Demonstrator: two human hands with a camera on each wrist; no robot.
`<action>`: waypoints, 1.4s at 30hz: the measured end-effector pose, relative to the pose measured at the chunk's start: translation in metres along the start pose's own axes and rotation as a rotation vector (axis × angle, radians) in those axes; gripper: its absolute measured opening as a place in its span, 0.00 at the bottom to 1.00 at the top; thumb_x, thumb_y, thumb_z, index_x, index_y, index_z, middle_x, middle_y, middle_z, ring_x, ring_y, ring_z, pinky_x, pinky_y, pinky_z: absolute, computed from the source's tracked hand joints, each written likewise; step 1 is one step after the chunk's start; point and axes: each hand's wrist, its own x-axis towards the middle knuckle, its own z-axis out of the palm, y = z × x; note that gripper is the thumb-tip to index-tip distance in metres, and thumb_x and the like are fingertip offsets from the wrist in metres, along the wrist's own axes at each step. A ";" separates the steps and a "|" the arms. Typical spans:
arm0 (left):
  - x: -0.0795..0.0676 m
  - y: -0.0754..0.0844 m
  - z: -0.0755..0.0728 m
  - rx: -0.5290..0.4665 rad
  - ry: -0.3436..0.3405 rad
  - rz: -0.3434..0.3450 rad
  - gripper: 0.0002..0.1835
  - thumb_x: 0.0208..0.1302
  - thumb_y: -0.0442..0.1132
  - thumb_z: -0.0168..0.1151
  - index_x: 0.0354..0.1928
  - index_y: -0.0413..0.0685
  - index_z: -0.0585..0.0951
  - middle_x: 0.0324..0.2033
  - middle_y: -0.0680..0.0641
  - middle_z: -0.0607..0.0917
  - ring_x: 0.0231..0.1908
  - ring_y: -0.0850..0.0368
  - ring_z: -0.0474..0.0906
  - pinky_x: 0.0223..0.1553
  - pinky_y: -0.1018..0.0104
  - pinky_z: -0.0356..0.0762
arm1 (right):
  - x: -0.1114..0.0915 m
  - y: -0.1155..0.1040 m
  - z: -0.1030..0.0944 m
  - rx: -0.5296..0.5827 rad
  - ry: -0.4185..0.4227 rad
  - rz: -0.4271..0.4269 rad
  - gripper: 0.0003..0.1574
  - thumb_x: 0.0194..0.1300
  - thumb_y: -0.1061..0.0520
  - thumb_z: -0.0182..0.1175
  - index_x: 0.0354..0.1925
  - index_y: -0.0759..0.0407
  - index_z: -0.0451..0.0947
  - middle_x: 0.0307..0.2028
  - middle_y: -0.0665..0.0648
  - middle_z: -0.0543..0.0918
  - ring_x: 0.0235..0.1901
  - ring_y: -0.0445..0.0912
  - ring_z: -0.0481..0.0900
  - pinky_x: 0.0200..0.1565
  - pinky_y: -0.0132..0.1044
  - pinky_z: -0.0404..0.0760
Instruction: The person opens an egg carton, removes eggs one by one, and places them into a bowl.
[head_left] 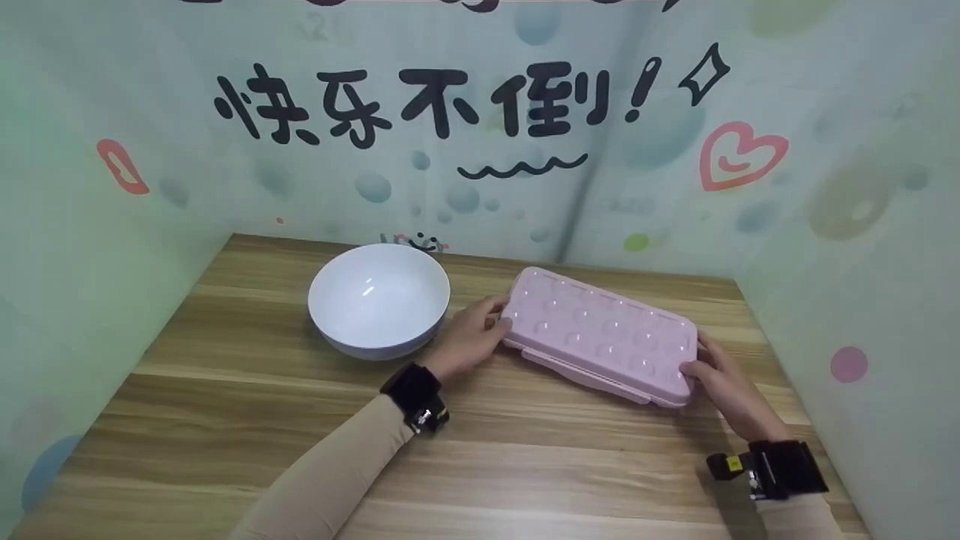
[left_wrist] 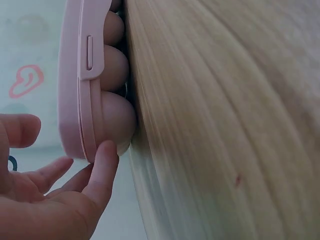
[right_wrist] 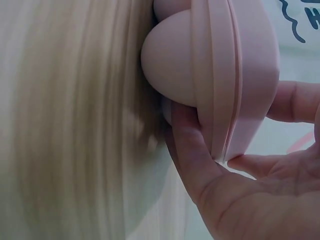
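A pink egg box point(head_left: 600, 334) with a bumpy lid lies slanted on the table, right of the middle. My left hand point(head_left: 472, 337) is at its left end, with the thumb by the lid's edge. In the left wrist view, a fingertip point(left_wrist: 106, 150) touches the rounded underside. At the box's right end, my right hand point(head_left: 724, 382) grips the corner, its thumb on the lid. The right wrist view shows a finger point(right_wrist: 187, 135) tucked beneath the box. Rounded, egg-shaped forms point(right_wrist: 170, 57) bulge below its rim. The lid looks closed, with a clasp point(left_wrist: 91, 55) on the front side.
A white bowl point(head_left: 379, 296) stands upright to the left of my left hand, close to the forearm. The wooden table point(head_left: 247, 390) ends at a printed cloth wall point(head_left: 420, 195) at the back. Similar walls border both sides.
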 end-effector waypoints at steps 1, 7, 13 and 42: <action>0.000 -0.001 0.000 0.003 0.009 -0.002 0.29 0.81 0.47 0.53 0.78 0.48 0.69 0.72 0.42 0.77 0.68 0.47 0.78 0.72 0.53 0.71 | 0.001 -0.001 0.001 0.006 -0.006 -0.004 0.49 0.80 0.62 0.48 0.85 0.60 0.31 0.81 0.77 0.49 0.79 0.63 0.53 0.79 0.53 0.57; -0.004 -0.007 -0.002 -0.024 0.035 0.016 0.25 0.80 0.40 0.55 0.74 0.42 0.72 0.69 0.37 0.79 0.65 0.46 0.81 0.68 0.55 0.76 | 0.006 -0.002 0.004 0.032 -0.033 -0.028 0.49 0.81 0.63 0.48 0.85 0.60 0.31 0.81 0.77 0.48 0.80 0.64 0.51 0.80 0.59 0.49; -0.007 -0.007 -0.005 -0.019 0.042 0.022 0.22 0.77 0.39 0.57 0.68 0.41 0.75 0.69 0.35 0.79 0.63 0.45 0.82 0.67 0.54 0.77 | 0.010 -0.005 0.006 0.041 -0.057 -0.014 0.48 0.83 0.59 0.46 0.85 0.59 0.29 0.82 0.77 0.46 0.79 0.63 0.54 0.77 0.51 0.62; -0.018 -0.002 0.000 0.089 0.150 -0.010 0.20 0.71 0.41 0.60 0.61 0.41 0.74 0.56 0.38 0.81 0.60 0.43 0.76 0.67 0.47 0.71 | 0.065 -0.025 0.010 -0.179 -0.015 -0.078 0.40 0.85 0.58 0.38 0.84 0.65 0.35 0.83 0.71 0.40 0.83 0.66 0.37 0.81 0.58 0.40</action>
